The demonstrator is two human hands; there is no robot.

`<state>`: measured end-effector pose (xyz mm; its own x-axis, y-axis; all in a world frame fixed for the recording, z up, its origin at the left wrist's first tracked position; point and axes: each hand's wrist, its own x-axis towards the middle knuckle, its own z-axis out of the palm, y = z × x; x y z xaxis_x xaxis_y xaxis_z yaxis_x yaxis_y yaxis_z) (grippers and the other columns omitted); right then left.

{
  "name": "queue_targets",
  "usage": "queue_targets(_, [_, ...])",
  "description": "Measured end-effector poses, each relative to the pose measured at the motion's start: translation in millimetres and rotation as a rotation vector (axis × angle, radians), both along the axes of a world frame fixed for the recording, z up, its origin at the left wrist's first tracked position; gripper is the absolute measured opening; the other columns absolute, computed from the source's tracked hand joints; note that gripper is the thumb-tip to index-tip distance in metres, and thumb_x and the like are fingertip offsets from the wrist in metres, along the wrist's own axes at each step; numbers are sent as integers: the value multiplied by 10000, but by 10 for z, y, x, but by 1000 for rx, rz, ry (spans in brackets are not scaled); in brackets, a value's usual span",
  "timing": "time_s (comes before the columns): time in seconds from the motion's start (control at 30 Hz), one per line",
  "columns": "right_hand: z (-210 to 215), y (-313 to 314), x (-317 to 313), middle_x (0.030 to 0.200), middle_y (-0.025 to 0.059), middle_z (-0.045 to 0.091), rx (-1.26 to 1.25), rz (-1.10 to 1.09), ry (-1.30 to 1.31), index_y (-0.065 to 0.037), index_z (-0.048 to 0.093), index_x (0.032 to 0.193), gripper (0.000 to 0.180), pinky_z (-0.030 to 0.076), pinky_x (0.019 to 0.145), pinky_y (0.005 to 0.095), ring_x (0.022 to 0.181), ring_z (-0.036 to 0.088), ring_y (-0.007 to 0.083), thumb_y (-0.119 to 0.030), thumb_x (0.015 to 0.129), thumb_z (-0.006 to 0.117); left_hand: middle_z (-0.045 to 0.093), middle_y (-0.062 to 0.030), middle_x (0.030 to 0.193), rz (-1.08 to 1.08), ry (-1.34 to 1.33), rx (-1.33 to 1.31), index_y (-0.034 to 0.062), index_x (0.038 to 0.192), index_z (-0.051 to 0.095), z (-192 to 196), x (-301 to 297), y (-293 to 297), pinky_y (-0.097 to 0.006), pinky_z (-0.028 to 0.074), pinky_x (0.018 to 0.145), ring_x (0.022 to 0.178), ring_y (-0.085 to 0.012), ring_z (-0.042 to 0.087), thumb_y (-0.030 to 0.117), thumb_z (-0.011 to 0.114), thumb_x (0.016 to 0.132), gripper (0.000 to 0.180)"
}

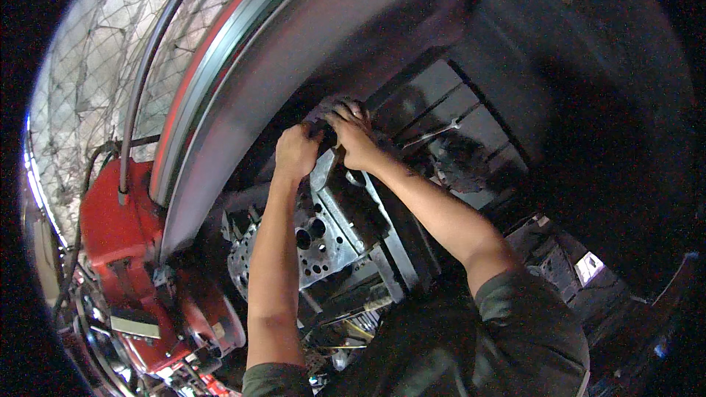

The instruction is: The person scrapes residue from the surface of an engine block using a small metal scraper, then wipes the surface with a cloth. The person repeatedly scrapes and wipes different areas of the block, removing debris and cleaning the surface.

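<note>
Both my arms reach forward over a grey metal frame with a plate full of round holes (pixel 323 239). My left hand (pixel 298 148) is closed at the frame's far end; whatever it grips is hidden by its fingers and the shadow. Close beside it, my right hand (pixel 351 132) curls its fingers over a dark, rounded part (pixel 342 103) whose kind is too dim to tell. A bent metal bracket (pixel 334 198) runs from below my hands toward me.
To the right, a wrench-like silver tool (pixel 441 132) lies over a grey panel with dark bars (pixel 441 88). A red machine (pixel 121 213) stands at the left beside a curved, striped panel edge (pixel 213 59). Several tools (pixel 364 323) lie low near my body.
</note>
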<state>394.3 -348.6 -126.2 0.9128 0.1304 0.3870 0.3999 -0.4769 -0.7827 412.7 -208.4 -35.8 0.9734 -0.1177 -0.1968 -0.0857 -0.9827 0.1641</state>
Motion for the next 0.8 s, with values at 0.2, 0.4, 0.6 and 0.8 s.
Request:
queue_targets(0.2, [0, -44, -54, 1318, 152, 544, 133, 17, 91, -59, 667, 1107, 490, 301, 1067, 556, 1326, 357, 382, -112, 627, 747, 667, -262, 915, 8, -41, -85, -3, 886, 698, 59, -52, -47, -504, 498, 810, 930, -433, 633, 310, 602, 881, 328])
queue_targets(0.4, [21, -56, -174, 1373, 171, 492, -41, -9, -30, -41, 651, 1154, 494, 262, 1098, 522, 1344, 343, 395, -38, 660, 664, 667, -273, 939, 6, 84, 36, -2, 949, 694, 110, -19, -65, -510, 507, 806, 921, -433, 642, 318, 601, 870, 342])
queue_targets(0.6, [63, -64, -130, 1298, 190, 564, 74, -79, -11, -45, 712, 1047, 320, 244, 1134, 492, 1322, 370, 411, -172, 753, 704, 668, -284, 872, 60, 8, -47, -34, 786, 693, 57, -50, -44, -519, 527, 807, 877, -446, 654, 316, 599, 838, 366])
queue_targets(0.8, [110, -80, -95, 1328, 194, 553, 277, -28, 224, -39, 701, 1051, 305, 230, 1138, 490, 1347, 329, 408, -133, 760, 697, 682, -268, 981, 66, 65, 3, -23, 879, 720, 69, -44, -32, -485, 534, 856, 952, -421, 664, 222, 581, 806, 291])
